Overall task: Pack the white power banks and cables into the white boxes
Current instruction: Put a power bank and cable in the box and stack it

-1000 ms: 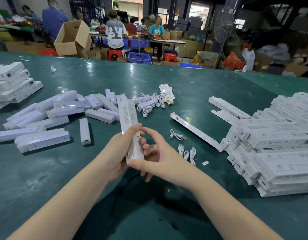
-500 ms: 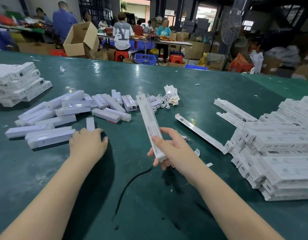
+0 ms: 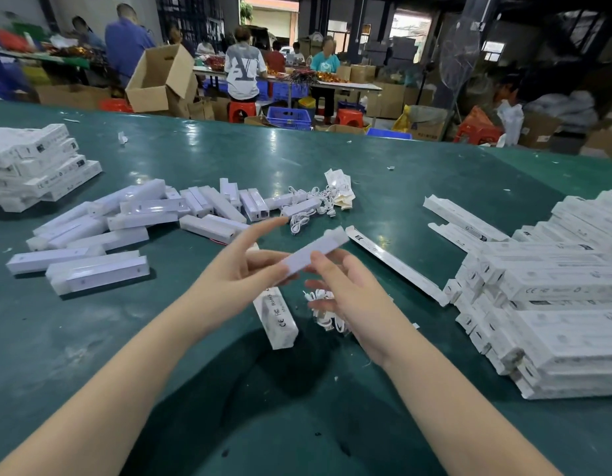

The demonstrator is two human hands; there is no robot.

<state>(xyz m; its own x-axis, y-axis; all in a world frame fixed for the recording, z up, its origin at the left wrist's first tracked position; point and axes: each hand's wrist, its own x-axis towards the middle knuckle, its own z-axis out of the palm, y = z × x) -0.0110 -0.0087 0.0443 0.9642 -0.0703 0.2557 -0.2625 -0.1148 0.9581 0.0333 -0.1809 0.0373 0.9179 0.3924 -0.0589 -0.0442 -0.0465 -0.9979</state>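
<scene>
Left hand (image 3: 234,274) and right hand (image 3: 345,286) together pinch a power bank (image 3: 313,251) above the surface (image 3: 383,173), remaining fingers loosely extended. Its long axis points up-right, away from the person. A box (image 3: 278,319) lies below.

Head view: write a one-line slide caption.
Both hands, left and right, hold a white power bank above a white box on the green table.

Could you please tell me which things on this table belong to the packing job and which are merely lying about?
Job:
power bank, held by left hand and right hand
white box
cable
loose power banks
flat boxes

Lying about:
paper scrap
cardboard carton
</scene>
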